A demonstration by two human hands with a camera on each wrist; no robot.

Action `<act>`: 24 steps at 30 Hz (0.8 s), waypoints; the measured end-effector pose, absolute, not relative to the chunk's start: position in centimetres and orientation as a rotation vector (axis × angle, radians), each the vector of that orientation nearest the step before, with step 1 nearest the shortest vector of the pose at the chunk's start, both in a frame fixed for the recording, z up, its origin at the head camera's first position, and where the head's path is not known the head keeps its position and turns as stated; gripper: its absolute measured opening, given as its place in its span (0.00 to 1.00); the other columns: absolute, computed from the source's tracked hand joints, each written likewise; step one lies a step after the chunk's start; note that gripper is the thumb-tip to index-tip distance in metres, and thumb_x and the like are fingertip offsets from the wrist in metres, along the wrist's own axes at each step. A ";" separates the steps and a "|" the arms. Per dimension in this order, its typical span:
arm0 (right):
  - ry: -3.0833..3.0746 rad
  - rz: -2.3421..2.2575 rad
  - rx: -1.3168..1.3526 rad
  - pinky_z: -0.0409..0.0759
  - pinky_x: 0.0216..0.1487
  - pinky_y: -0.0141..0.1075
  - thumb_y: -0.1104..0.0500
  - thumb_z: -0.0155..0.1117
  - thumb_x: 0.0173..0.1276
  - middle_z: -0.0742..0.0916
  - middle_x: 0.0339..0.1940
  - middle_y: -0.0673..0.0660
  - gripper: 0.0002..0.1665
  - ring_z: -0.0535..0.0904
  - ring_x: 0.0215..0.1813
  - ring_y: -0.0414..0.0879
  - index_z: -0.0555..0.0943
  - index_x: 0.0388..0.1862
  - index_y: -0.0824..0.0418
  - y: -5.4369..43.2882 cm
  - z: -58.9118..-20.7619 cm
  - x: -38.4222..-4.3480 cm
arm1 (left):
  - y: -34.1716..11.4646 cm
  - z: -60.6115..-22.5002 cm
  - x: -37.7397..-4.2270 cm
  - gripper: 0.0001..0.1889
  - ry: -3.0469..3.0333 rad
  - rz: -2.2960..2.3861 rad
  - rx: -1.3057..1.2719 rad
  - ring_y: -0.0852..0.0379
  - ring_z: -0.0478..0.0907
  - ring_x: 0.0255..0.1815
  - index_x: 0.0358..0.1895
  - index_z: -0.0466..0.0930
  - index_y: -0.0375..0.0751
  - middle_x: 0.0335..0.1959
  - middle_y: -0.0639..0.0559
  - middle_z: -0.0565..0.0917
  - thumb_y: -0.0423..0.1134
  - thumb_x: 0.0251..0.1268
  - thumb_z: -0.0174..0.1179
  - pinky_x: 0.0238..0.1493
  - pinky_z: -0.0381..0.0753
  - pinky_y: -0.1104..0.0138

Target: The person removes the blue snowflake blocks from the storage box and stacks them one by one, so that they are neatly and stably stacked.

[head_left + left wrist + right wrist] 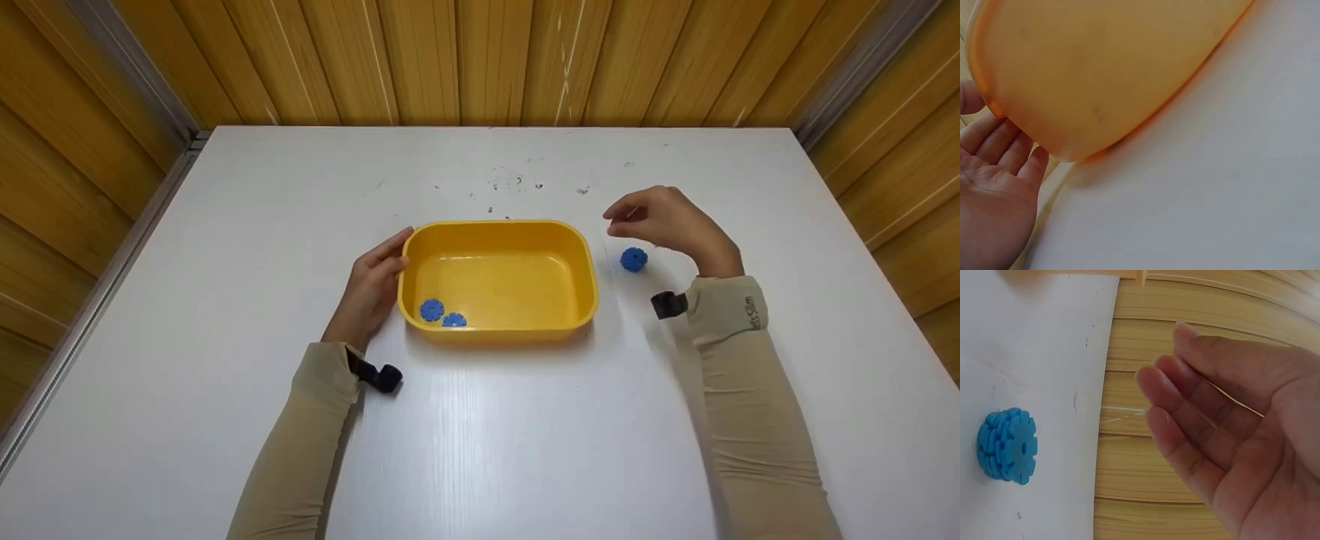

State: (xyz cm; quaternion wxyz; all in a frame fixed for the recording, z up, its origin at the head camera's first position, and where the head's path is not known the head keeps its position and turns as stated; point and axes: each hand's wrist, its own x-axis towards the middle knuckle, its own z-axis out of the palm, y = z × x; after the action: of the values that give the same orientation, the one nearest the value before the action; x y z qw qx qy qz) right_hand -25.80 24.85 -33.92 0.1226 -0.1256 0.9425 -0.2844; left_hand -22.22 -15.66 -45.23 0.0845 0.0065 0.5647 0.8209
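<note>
A yellow plastic tub [499, 336] sits on the white table, with two blue notched discs, one of them a flat flower-like disc [431, 310], in its near left corner. My left hand [375, 281] holds the tub's left end, thumb by the rim; the left wrist view has its fingers [1002, 143] against the outer wall. Right of the tub stands a short stack of blue notched discs [634, 259], its layers plain in the right wrist view [1010, 446]. Above and beside that stack hovers my right hand [671, 225], fingers loosely bent, holding nothing.
The white table [465, 435] reaches back to a wood-patterned panel wall [487, 60]. Small dark marks speckle the tabletop behind the tub. A small black camera [386, 379] sticks out from each wrist.
</note>
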 end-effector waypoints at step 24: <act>2.650 -0.800 -0.698 0.85 0.60 0.50 0.62 0.69 0.69 0.90 0.51 0.65 0.17 0.86 0.53 0.57 0.86 0.55 0.68 16.8 -32.8 -27.1 | -15.4 -45.3 -22.4 0.29 1.712 2.440 0.048 0.55 0.59 0.83 0.77 0.64 0.37 0.81 0.48 0.63 0.27 0.74 0.47 0.79 0.64 0.65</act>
State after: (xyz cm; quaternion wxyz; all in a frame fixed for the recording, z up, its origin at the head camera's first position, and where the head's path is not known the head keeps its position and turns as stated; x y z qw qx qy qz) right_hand -27.07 16.83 -32.80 0.1430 -0.2419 0.9188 -0.2773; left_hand -22.44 -15.41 -45.29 0.0800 0.0159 0.5725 0.8159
